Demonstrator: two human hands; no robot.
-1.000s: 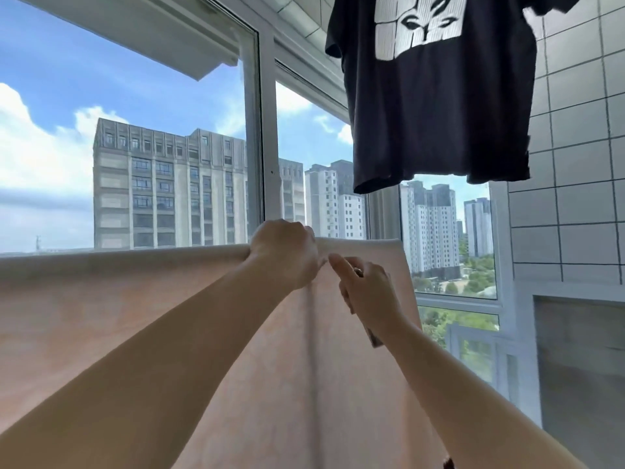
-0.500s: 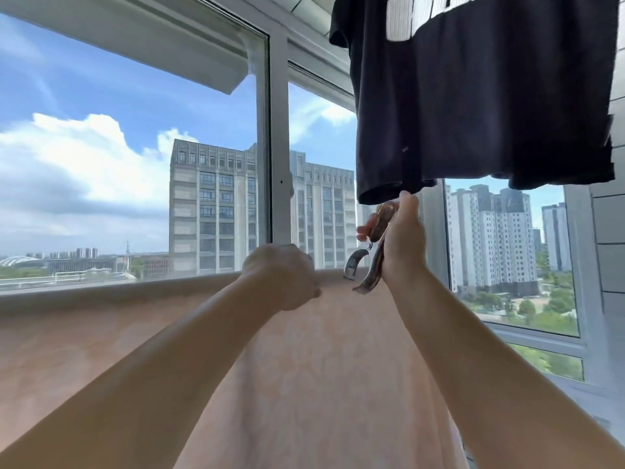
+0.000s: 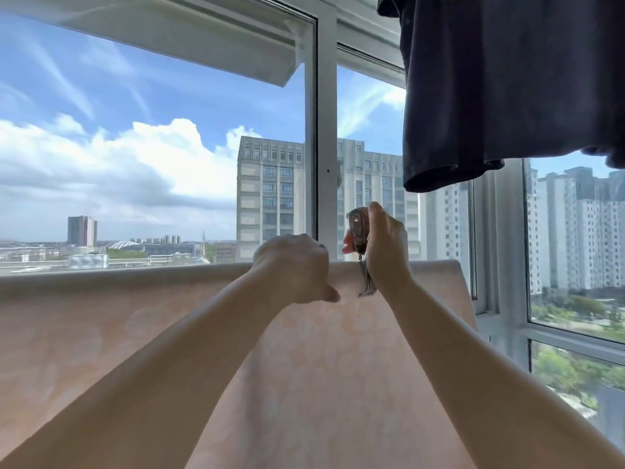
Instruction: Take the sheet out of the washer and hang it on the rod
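Now — left hand (image 3: 294, 265) fisted on peach sheet (image 3: 304, 367) (draped) | right hand (image 3: 385, 245) fingers clamped on metal clip (image 3: 359, 231)

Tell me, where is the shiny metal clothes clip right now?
The metal clip is in the right hand, right of centre, at the top edge of the peach sheet, beside the left hand.

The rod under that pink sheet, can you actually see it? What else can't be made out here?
Head view only:
- Rod: hidden, the sheet is draped over it.
- Clip: partly covered by the right hand; whether it bites the sheet yet is unclear.
- Left hand: fingers curl behind the sheet's top edge.
- Dark shirt: cut off by the top and right edges.
- Washer: out of frame.
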